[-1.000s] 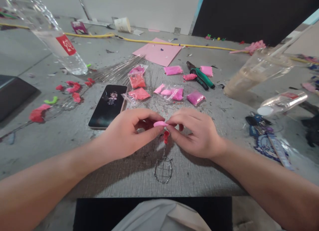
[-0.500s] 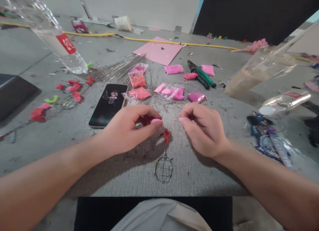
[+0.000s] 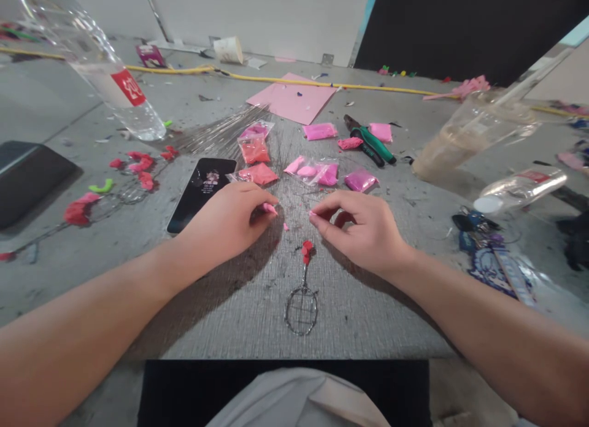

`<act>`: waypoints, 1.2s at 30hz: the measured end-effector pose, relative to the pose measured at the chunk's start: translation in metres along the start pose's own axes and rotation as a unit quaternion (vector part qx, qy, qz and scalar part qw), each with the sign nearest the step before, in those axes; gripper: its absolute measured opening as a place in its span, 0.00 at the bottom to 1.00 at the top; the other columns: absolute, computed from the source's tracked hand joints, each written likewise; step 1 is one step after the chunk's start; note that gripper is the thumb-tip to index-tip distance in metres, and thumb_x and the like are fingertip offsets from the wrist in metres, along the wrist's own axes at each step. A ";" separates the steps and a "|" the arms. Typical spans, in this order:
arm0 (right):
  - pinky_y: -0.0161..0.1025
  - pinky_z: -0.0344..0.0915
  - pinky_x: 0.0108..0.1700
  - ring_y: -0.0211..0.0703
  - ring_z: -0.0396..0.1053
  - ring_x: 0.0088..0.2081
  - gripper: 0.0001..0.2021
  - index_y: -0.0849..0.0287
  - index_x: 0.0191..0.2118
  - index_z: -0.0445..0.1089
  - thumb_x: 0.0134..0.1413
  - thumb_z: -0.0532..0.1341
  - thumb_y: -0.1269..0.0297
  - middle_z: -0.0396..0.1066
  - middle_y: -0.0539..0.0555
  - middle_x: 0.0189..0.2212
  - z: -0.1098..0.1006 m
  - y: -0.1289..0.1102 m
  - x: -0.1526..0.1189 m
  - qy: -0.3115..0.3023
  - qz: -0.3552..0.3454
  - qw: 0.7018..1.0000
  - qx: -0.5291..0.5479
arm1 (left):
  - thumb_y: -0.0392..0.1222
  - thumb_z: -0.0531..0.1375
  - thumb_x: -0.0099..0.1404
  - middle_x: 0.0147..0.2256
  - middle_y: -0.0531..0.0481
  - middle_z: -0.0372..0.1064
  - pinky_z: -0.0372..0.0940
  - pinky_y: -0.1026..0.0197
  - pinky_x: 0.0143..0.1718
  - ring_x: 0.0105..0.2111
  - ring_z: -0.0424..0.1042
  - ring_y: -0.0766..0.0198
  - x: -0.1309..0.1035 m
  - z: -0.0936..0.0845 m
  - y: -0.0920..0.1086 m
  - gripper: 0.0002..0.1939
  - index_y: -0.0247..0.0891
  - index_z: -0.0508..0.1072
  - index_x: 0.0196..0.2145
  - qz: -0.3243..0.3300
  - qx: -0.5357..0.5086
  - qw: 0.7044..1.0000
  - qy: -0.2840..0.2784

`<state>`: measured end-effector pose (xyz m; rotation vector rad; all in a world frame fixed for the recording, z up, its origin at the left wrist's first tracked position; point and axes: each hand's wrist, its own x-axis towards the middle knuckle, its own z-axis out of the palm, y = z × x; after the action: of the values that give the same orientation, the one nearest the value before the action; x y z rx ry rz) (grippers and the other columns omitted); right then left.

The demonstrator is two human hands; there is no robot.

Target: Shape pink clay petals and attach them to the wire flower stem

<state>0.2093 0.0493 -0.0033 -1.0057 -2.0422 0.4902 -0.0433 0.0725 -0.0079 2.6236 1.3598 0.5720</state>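
Observation:
Pinched in my left hand (image 3: 234, 215) is a lump of pink modelling clay (image 3: 269, 209), partly hidden by the fingers. Thumb and forefinger of my right hand (image 3: 361, 227) close on a tiny pink clay bit (image 3: 313, 214). Between the hands a small pink crumb (image 3: 286, 227) shows against the table. Nearer to me lies a little wire racket (image 3: 301, 310) with red clay (image 3: 307, 250) around its handle end; neither hand touches it. Beyond the hands are an opened bag of pink clay (image 3: 306, 170) and a bag of coral clay (image 3: 257, 173).
A phone (image 3: 202, 188) lies beside my left hand. Green-handled pliers (image 3: 375, 145), loose wires (image 3: 216, 129) and pink paper (image 3: 294, 99) are farther back. A water bottle (image 3: 124, 89) stands left, a drink cup (image 3: 453, 138) right. Wire pieces with red clay (image 3: 80, 211) lie left.
My left hand has moved back and left with its clay, and my right hand has shifted left. A small pink crumb now shows between them. The racket stays in place.

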 end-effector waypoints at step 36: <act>0.40 0.73 0.43 0.45 0.79 0.40 0.05 0.59 0.46 0.74 0.67 0.62 0.71 0.82 0.56 0.41 -0.005 -0.014 -0.013 0.018 -0.182 0.966 -0.182 | 0.48 0.62 0.72 0.40 0.52 0.83 0.72 0.61 0.36 0.38 0.79 0.59 -0.015 -0.019 0.057 0.11 0.45 0.83 0.45 -0.157 -0.440 0.884 -0.037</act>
<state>0.2108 0.0303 0.0022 -0.8052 -2.2657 -0.1012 -0.0151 0.0258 0.0220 1.6443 1.0917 0.7857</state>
